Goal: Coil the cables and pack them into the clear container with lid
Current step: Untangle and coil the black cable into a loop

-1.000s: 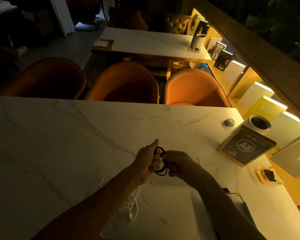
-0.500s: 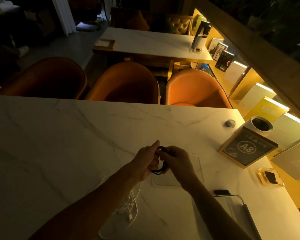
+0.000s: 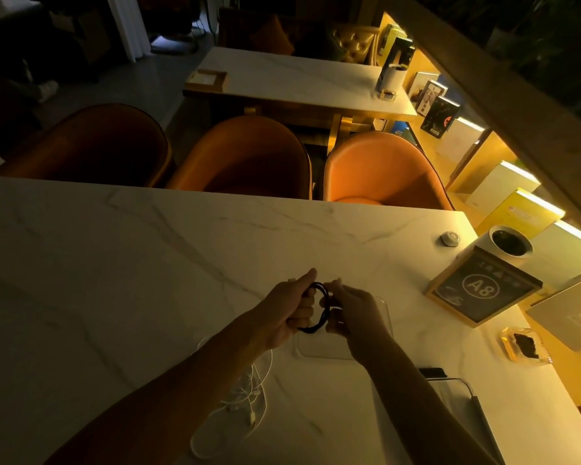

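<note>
A black cable [image 3: 321, 313], wound into a small coil, hangs between both hands above the marble table [image 3: 148, 263]. My left hand [image 3: 291, 310] grips the coil's left side with curled fingers. My right hand [image 3: 351, 313] pinches its right side. Directly beneath and to the right lies a clear flat container piece [image 3: 379, 333], partly hidden by my right hand. A loose tangle of white cables [image 3: 245, 397] lies on the table under my left forearm. Another clear container piece [image 3: 463, 394] with a dark edge sits at the lower right.
A framed "A8" sign [image 3: 483, 290], a white cup [image 3: 510, 245], a small round object [image 3: 450, 238] and a glass ashtray [image 3: 524, 345] stand along the table's right side. Three orange chairs [image 3: 249, 156] line the far edge. Books fill the lit shelf on the right.
Both hands have lifted slightly away from me with the black coil. My right hand's fingers have shifted along the coil's right side, and the loop shows more between the hands.
</note>
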